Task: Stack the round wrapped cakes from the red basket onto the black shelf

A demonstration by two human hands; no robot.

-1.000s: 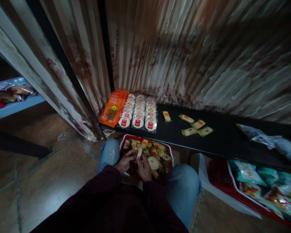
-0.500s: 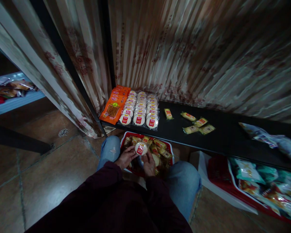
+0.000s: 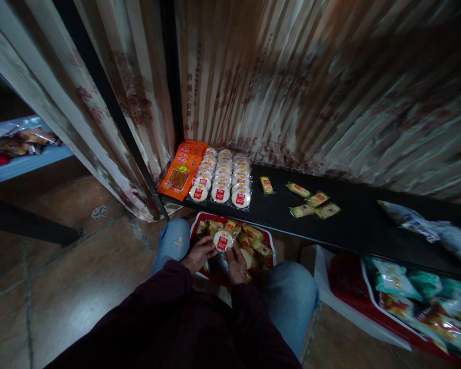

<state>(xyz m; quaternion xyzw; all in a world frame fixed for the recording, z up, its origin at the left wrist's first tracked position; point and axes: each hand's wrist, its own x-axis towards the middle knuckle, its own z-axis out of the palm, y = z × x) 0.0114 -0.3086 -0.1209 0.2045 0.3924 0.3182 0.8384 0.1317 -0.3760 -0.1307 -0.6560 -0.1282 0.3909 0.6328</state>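
Between my two hands is a round, pale, clear-wrapped cracker point(image 3: 223, 240) with a red label facing up. My left hand point(image 3: 200, 254) grips its left edge, and my right hand point(image 3: 236, 263) has its lower right edge between the fingers. Beneath them, between my knees, sits a red basket with a white rim point(image 3: 272, 244), holding several yellow-wrapped snacks point(image 3: 253, 232) and more round packets. On the black shelf point(image 3: 353, 225) just beyond, three overlapping rows of the same round packets point(image 3: 220, 192) lie beside orange snack bags point(image 3: 181, 173).
Several small yellow packets point(image 3: 318, 199) lie loose on the shelf, with silvery bags point(image 3: 411, 215) farther right. Another red basket point(image 3: 392, 322) of bagged snacks stands at the lower right. A dark metal post point(image 3: 111, 97) and a patterned curtain point(image 3: 230, 77) border the shelf.
Both hands still hold the round cracker in nearly the same spot over the basket. The cracker has tilted slightly, and the view has shifted a little.
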